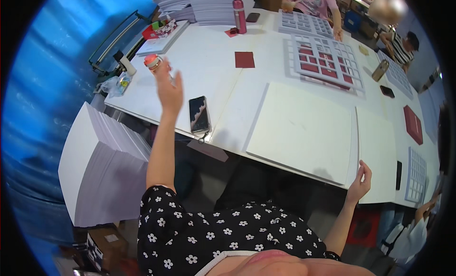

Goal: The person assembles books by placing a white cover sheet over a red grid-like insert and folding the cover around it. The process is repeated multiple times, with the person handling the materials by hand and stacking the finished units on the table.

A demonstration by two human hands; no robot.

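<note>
My left hand reaches out over the table, slightly blurred, with thumb and fingers apart. Its fingertips are at a bottle with an orange-red cap and partly cover it; whether they touch it I cannot tell. Just right of that wrist lies a dark-screened phone with a small ring on a strap. Loosely bent, my right hand is at the table's near edge, beside the right edge of a large white board. Nothing shows between its fingers.
A tall stack of white sheets stands left of my arm. Beyond are a pink flask, a dark red square and grey grid frames. Another person in pink works across the table. A dark red box lies right.
</note>
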